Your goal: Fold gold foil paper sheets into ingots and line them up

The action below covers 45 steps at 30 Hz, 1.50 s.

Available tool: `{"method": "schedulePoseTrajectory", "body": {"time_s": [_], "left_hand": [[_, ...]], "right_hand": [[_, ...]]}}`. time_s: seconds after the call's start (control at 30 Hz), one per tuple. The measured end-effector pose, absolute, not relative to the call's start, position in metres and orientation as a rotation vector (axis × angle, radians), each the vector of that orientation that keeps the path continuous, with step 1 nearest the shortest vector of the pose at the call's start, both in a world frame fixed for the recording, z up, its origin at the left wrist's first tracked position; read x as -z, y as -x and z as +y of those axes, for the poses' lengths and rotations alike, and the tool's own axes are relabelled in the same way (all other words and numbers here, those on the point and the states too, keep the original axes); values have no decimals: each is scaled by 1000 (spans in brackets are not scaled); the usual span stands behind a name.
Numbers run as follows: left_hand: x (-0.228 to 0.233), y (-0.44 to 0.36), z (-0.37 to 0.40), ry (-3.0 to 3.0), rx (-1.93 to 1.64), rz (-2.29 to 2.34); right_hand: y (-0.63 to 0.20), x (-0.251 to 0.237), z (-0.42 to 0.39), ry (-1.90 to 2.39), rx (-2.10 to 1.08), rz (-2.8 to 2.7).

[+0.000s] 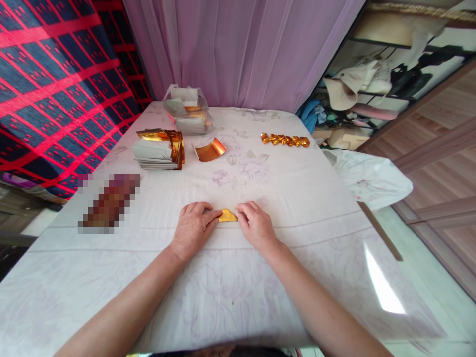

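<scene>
Both hands lay on the table [297,208], pressing 1 small folded piece of gold foil paper [227,215] between them. The left hand [193,228] had its fingers drawn together with the fingertips clamped down on the paper's left corner; the right hand [256,224] pinched the right corner the same way. The paper sat near the middle of the table, close to the near edge.

Farther back were 1 stack of gold-and-white paper sheets [158,149], 1 loose curled gold sheet [210,149] just beside it, and 1 clear plastic bag of more sheets [187,110] near the far edge. A row of about 6 finished gold folded pieces [285,140] lay touching one another to the right, well apart from the hands. 1 blurred patch [109,202] covered something at the left.

The cloth around the hands and toward the right edge was bare. A purple curtain [241,49] hung behind the far edge.
</scene>
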<state>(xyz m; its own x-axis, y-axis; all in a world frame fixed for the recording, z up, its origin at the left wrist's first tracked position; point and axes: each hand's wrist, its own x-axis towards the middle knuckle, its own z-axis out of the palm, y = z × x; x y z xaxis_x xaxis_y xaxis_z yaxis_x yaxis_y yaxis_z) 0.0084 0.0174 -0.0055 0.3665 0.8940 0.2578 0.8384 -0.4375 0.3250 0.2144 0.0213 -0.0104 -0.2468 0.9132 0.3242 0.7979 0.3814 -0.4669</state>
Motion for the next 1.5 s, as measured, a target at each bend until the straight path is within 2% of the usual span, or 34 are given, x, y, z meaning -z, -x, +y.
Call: {"method": "schedulePoseTrajectory", "body": {"time_s": [0.2, 0.33, 0.7, 1.1, 1.33, 1.5], "left_hand": [[6, -9, 18, -2494, -598, 1583], [6, -8, 18, -2499, -601, 1576], [4, -11, 15, -2524, -591, 1609], [4, -10, 16, -2511, -570, 1606], [6, -8, 16, -2502, -593, 1595], [6, -8, 16, -2484, -618, 1595]], "right_hand": [[-188, -4, 33, 1593, -291, -2170], [-176, -5, 42, 1778, -187, -2193], [-196, 10, 41, 1632, -72, -2218], [-189, 4, 25, 1490, -274, -2265], [-212, -2, 34, 1444, -327, -2335], [-226, -8, 43, 1374, -483, -2367]]}}
